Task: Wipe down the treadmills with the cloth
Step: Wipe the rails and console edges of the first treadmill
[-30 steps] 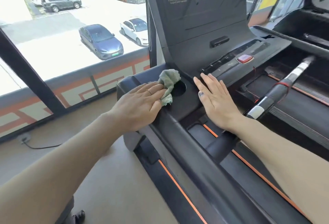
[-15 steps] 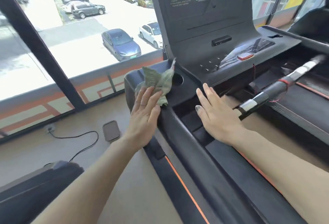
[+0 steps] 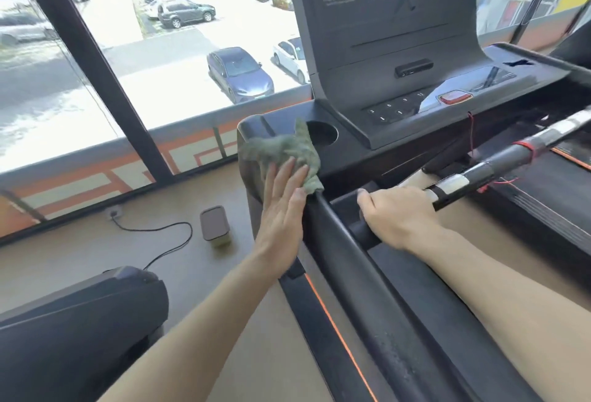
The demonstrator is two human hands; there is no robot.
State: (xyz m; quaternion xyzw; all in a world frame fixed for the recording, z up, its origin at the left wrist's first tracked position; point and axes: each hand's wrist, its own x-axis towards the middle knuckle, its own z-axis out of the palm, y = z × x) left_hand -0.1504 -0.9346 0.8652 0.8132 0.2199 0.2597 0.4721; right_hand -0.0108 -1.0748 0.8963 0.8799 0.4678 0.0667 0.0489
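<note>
A black treadmill console (image 3: 393,50) with a green lit display rises ahead of me. A crumpled green cloth (image 3: 281,150) lies on the console's left corner, beside the round cup holder (image 3: 323,133). My left hand (image 3: 283,206) presses the cloth flat against the outer left side of that corner, fingers straight. My right hand (image 3: 395,213) grips the black front handlebar (image 3: 479,174), fingers curled round it near its white band.
The treadmill's left side rail (image 3: 361,289) with an orange stripe runs toward me. A small lidded box (image 3: 216,226) and a power cable (image 3: 160,242) lie on the floor by the window. Another machine's black housing (image 3: 80,315) sits lower left.
My left hand has slid the cloth from the top of the console's corner down its outer left side. My right hand left the console edge and now grips the handlebar.
</note>
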